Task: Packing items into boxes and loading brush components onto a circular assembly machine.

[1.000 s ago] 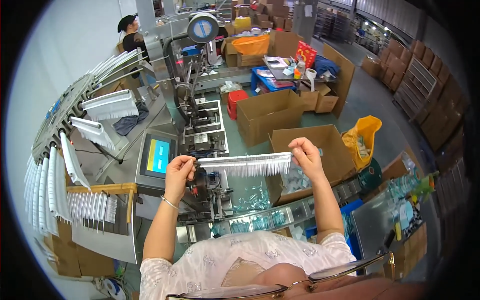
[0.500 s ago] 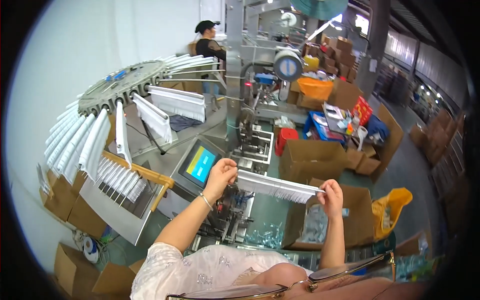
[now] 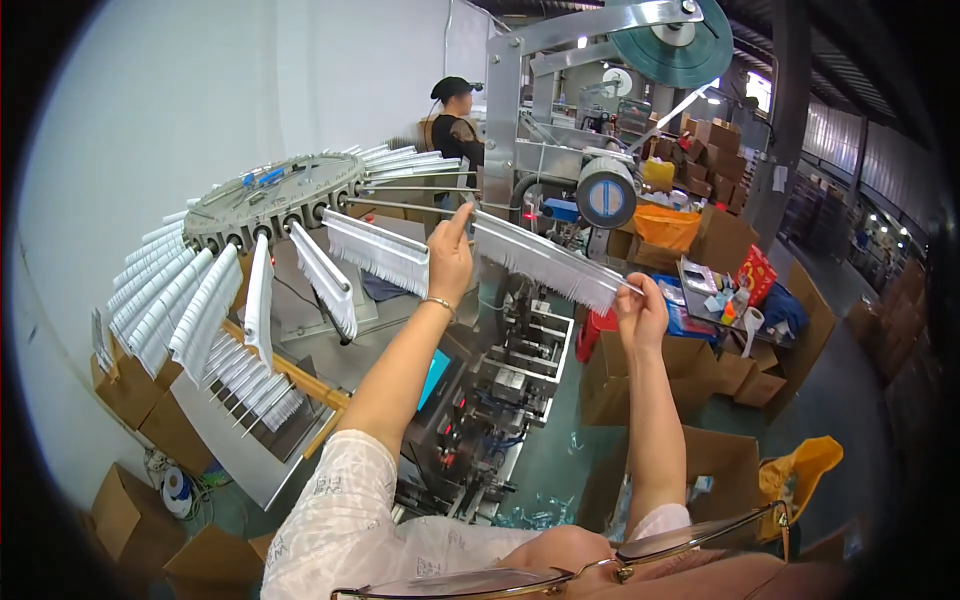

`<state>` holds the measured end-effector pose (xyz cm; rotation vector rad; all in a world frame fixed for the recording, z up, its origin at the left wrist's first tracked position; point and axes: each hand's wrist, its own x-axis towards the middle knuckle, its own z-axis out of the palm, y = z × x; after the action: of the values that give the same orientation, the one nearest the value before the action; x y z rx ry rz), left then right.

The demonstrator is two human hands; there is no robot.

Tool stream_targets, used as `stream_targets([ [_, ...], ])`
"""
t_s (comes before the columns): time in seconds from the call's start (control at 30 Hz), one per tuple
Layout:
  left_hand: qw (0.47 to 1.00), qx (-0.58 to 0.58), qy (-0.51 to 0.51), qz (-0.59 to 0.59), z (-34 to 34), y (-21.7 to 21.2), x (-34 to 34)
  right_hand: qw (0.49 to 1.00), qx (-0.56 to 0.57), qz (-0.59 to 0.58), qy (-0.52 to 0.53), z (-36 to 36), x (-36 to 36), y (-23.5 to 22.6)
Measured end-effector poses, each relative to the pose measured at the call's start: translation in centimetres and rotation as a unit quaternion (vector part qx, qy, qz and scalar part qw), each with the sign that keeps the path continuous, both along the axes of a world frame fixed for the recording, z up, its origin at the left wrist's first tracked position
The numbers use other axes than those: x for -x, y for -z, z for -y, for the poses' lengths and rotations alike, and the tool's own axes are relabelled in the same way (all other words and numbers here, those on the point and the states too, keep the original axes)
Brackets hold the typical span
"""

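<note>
White-bristled rod (image 3: 545, 262) held raised between both hands, long axis running upper-left to lower-right, bristles hanging down. Left hand (image 3: 450, 258) pinches upper end, right hand (image 3: 640, 310) pinches lower end. Beyond: carousel (image 3: 275, 195) with loaded spokes, packing machine (image 3: 500, 390) below. Rod's left tip hidden behind fingers.

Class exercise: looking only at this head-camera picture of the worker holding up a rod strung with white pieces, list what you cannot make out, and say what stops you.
- White pieces on the rod: too small and blurred to identify, head view.
- Left hand: its grip on the rod end faces away.
- Blue screen: mostly hidden behind the left forearm.
- Right hand: fingertip contact too small to judge.
- Carton contents: hidden behind its walls.
</note>
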<state>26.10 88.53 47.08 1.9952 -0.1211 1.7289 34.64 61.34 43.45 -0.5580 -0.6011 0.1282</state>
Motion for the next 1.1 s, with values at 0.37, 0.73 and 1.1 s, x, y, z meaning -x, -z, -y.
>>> stream_targets([
  [0.37,0.996,0.013,-0.087,-0.006,2.1,6.1,3.6,0.980,0.173,0.090,0.034,-8.5,0.9,-4.7],
  [0.73,0.954,-0.068,0.133,-0.258,4.8,14.8,21.2,0.981,0.153,0.057,0.106,-19.0,2.4,-4.6],
  [1.1,0.912,0.063,0.185,-0.360,1.0,17.7,28.0,0.979,0.130,0.139,0.072,-21.1,1.3,-4.4],
])
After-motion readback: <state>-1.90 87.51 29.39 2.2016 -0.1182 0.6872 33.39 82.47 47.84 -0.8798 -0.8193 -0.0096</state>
